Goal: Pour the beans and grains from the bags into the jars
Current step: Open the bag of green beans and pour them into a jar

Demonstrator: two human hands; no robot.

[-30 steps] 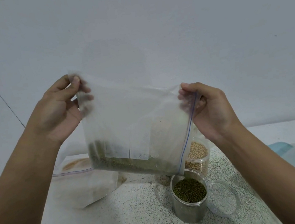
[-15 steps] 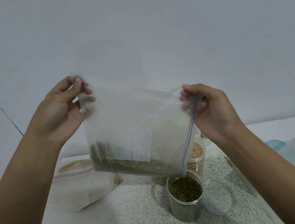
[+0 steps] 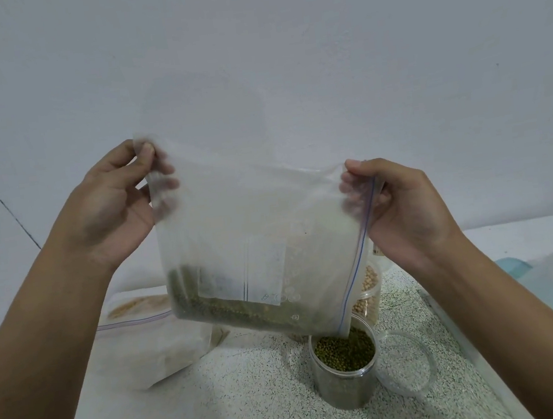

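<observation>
A clear zip bag [image 3: 253, 232] hangs turned on its side above the table, its blue zip line running down the right edge. Green beans [image 3: 245, 311] lie along its lower edge, sloping toward the lower right corner. That corner dips into the mouth of a clear jar [image 3: 347, 370] nearly full of green beans. My left hand [image 3: 113, 207] pinches the bag's upper left corner. My right hand [image 3: 402, 208] pinches the top of the zip edge. Behind the bag stands a second jar [image 3: 367, 288] holding pale round beans, partly hidden.
A second zip bag [image 3: 153, 347] with pale grain lies on the speckled table [image 3: 238, 403] at the left. A clear round lid [image 3: 406, 363] lies just right of the green-bean jar. Pale plastic and a blue-green object [image 3: 512, 267] sit at the far right edge.
The bag has sunk slightly, and its lower right corner now reaches into the jar's mouth. The beans have slid further toward that corner. Both hands keep their hold.
</observation>
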